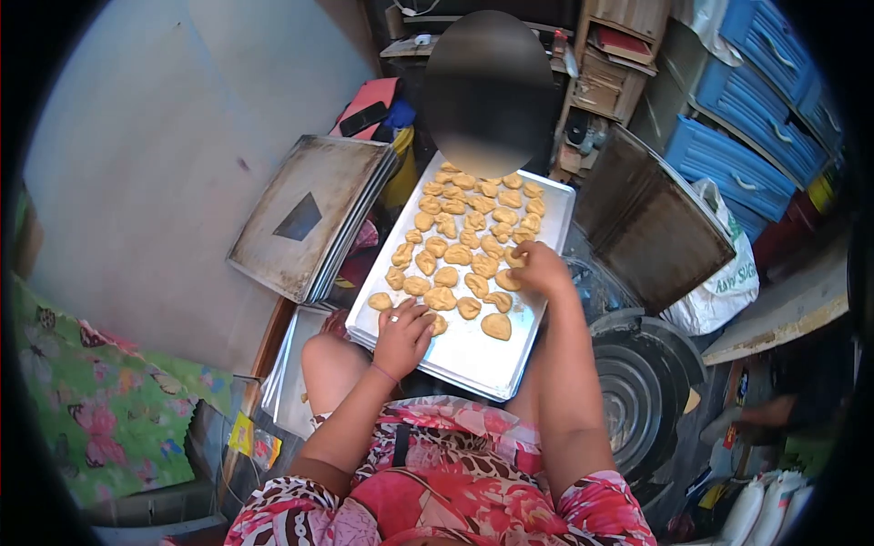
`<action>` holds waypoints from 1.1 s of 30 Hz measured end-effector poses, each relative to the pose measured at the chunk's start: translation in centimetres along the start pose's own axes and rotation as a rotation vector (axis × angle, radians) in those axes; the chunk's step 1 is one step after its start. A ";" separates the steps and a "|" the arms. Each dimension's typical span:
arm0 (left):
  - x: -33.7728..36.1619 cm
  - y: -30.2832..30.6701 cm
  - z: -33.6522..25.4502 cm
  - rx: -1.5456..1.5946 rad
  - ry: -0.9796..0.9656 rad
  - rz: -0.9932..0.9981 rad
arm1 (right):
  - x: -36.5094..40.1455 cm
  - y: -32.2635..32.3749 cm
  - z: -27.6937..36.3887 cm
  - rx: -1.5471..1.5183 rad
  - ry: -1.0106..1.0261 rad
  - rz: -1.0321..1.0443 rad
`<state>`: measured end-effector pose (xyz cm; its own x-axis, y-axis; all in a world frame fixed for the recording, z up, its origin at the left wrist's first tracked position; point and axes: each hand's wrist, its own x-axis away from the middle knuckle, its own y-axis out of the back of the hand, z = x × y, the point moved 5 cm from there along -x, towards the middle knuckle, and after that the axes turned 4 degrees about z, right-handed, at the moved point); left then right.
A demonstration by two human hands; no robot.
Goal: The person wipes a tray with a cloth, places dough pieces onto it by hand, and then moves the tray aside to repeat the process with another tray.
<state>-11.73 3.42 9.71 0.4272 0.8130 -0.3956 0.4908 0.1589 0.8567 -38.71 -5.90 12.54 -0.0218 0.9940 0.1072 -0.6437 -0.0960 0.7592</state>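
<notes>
A white woven-looking sack bears green capitals, only partly legible. Lumpy, rounded tan dough pieces sit in uneven rows on a shiny, rectangular metal tray over the person's lap. The left hand bends over a piece near the front edge, the right hand curls at pieces along the right side; whether either grips, I cannot tell.

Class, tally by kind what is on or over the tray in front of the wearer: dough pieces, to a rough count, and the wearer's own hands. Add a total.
Dough pieces: about 40, some overlapping or partly hidden
Hands: 2
Total: about 42
</notes>
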 end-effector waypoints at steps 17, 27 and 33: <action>-0.3 0.3 -0.2 0.007 0.019 0.041 | -5.5 2.4 -3.5 -0.217 -0.045 -0.361; -0.8 1.2 -0.4 0.094 0.078 0.003 | -3.1 3.2 -3.1 -0.238 0.033 -0.328; -3.3 0.8 -4.6 0.053 -0.105 0.121 | -3.5 3.0 -3.9 -0.354 -0.016 -0.265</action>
<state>-16.24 3.48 13.19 0.5617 0.7608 -0.3251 0.4689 0.0310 0.8827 -43.54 -9.45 11.95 0.1897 0.9806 -0.0496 -0.8478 0.1891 0.4955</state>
